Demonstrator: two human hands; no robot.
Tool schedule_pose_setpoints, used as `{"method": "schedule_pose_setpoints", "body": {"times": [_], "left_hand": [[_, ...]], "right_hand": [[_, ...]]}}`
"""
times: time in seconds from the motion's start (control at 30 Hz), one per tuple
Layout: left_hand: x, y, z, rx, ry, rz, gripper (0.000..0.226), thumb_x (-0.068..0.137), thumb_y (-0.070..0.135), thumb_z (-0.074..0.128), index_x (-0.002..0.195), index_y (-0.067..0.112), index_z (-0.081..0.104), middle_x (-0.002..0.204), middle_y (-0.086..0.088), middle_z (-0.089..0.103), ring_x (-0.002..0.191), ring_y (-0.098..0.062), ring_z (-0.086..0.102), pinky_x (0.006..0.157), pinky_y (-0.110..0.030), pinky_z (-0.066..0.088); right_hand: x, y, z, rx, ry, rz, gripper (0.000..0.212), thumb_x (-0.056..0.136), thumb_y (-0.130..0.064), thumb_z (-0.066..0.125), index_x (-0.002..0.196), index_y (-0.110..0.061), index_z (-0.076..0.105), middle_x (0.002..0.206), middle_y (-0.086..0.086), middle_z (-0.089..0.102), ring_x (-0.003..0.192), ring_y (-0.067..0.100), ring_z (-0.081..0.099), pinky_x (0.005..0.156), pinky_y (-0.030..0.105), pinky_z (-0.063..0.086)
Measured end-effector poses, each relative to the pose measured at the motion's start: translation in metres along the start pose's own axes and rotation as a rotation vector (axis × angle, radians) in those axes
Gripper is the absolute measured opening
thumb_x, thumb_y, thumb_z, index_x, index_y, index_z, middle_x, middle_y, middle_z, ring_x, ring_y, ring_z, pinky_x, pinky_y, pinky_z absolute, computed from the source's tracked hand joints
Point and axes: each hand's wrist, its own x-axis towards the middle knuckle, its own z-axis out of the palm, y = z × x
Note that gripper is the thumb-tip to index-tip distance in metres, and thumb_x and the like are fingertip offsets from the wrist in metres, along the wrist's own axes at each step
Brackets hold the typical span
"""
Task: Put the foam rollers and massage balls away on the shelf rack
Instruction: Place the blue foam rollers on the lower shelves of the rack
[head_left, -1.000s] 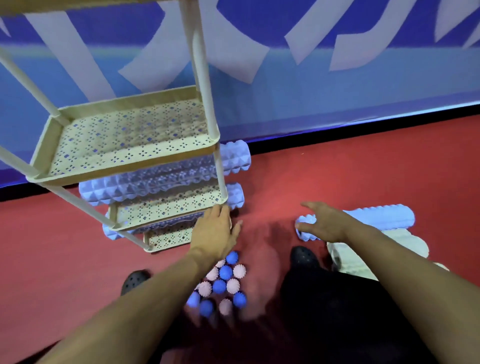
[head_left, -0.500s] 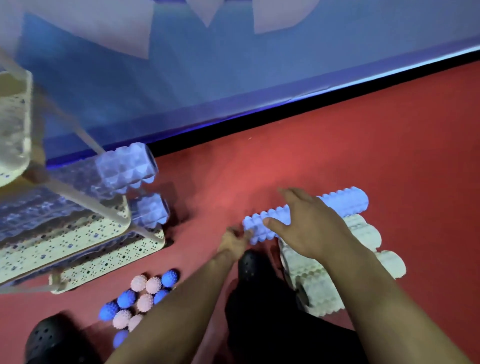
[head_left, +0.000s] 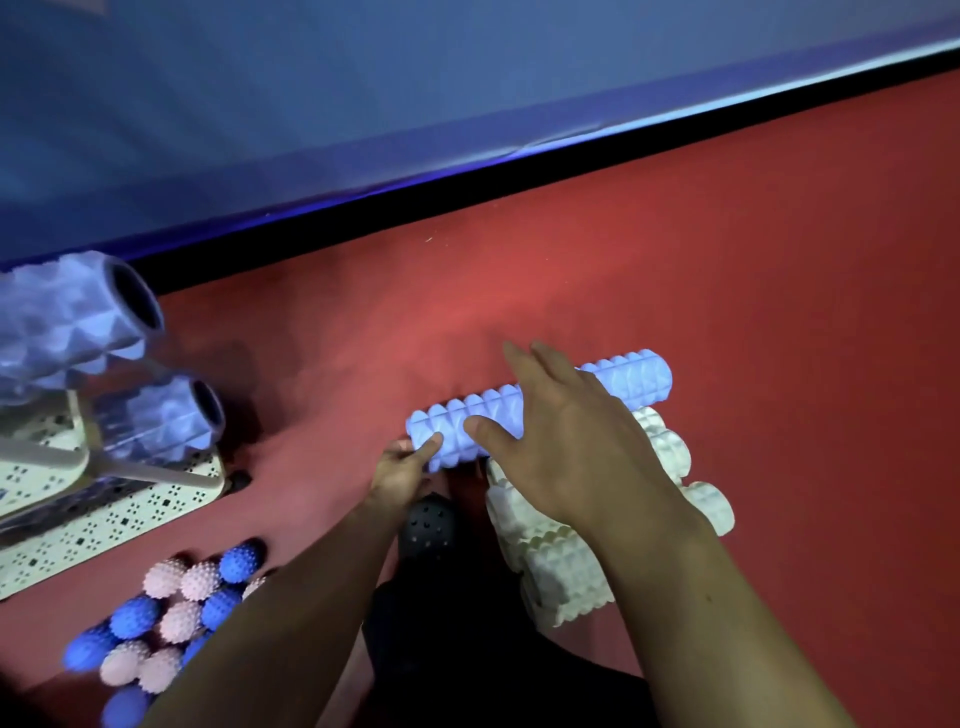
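- On the red floor (head_left: 727, 260), near the black strip along the blue wall (head_left: 363, 104), both my hands had come to the light blue foam roller (head_left: 639, 382); a second before, my left hand was at the shelf rack and only my right hand was reaching for it.
- My left hand (head_left: 402, 467) pinched the near end of this roller, with the thumb on the end and the other fingers under it, as far as I could see.
- My right hand (head_left: 566, 447) lay over the middle of the roller with the fingers spread, the thumb on the near side. It was not yet closed around it.
- The roller was lying across the top of the white foam rollers (head_left: 561, 566), which were stacked on the floor by my black shoe (head_left: 428, 525).
- My head had turned to the right, so the shelf rack (head_left: 124, 514) was now at the left edge of my view. Two darker blue rollers (head_left: 67, 322) already lay on its lower shelves.
- The massage balls (head_left: 171, 613), blue and pink, were in a heap on the floor in front of the rack, untouched.
- I judged that the next step was beginning: to lift this roller with two hands and carry it left to the rack. The white rollers and all the balls were still left to do.
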Motion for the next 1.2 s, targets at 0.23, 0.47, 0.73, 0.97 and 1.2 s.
{"method": "schedule_pose_setpoints", "body": {"times": [0.23, 0.47, 0.73, 0.97, 1.2], "left_hand": [[-0.026, 0.029, -0.026, -0.043, 0.094, 0.168, 0.056, 0.069, 0.030, 0.093, 0.097, 0.019, 0.045, 0.088, -0.009, 0.065, 0.076, -0.023, 0.065, 0.079, -0.045, 0.059], [-0.108, 0.087, -0.103, 0.044, 0.143, 0.306, 0.067, 0.060, 0.039, 0.094, 0.117, 0.018, 0.066, 0.101, -0.009, 0.077, 0.084, -0.023, 0.074, 0.080, -0.048, 0.062], [-0.266, 0.133, -0.211, 0.006, 0.069, 0.461, 0.065, 0.071, 0.023, 0.085, 0.129, 0.009, 0.060, 0.110, -0.018, 0.075, 0.100, -0.042, 0.072, 0.092, -0.060, 0.056], [-0.377, 0.126, -0.313, -0.070, 0.173, 0.536, 0.048, 0.081, 0.009, 0.081, 0.125, 0.006, 0.062, 0.112, -0.017, 0.074, 0.090, -0.033, 0.074, 0.070, -0.039, 0.062], [-0.430, 0.101, -0.431, -0.166, 0.232, 0.578, 0.060, 0.069, 0.021, 0.080, 0.126, 0.007, 0.065, 0.116, -0.022, 0.072, 0.098, -0.037, 0.071, 0.090, -0.049, 0.059]], "right_hand": [[0.001, -0.005, -0.007, 0.030, -0.025, -0.017, 0.079, 0.096, -0.056, 0.054, 0.160, -0.027, 0.018, 0.168, -0.004, 0.016, 0.149, 0.022, 0.029, 0.117, 0.043, 0.033], [-0.017, -0.032, -0.022, 0.082, -0.007, -0.075, 0.092, 0.087, -0.060, 0.066, 0.160, -0.031, 0.018, 0.169, -0.003, 0.014, 0.151, 0.021, 0.026, 0.120, 0.041, 0.029], [-0.044, -0.110, -0.030, 0.096, 0.078, -0.200, 0.094, 0.078, -0.072, 0.065, 0.157, -0.035, 0.029, 0.169, -0.004, 0.015, 0.153, 0.024, 0.020, 0.124, 0.046, 0.016], [-0.082, -0.152, -0.024, 0.055, 0.029, -0.124, 0.091, 0.076, -0.082, 0.056, 0.153, -0.041, 0.033, 0.167, -0.010, 0.017, 0.154, 0.025, 0.017, 0.122, 0.058, 0.010], [-0.111, -0.192, 0.005, 0.250, 0.017, -0.010, 0.132, 0.048, -0.104, 0.042, 0.154, -0.026, 0.037, 0.164, 0.013, 0.025, 0.152, 0.032, 0.021, 0.123, 0.046, 0.019]]}}
